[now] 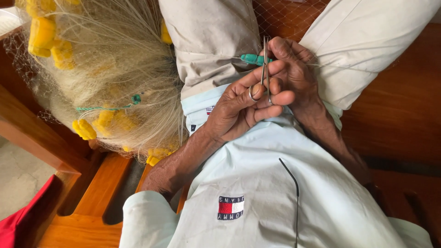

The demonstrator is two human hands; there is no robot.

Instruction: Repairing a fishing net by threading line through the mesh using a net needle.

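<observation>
The left hand (239, 110) was closed around a pair of thin metal scissors (265, 69), one finger through a ring handle, blades pointing up beside the green netting needle (252, 59). The right hand (294, 69), touching the left, had its fingers curled and pinched on that needle and its fine line. Left of the needle hung a heaped pale fishing net (119, 78) with yellow floats (42, 34).
</observation>
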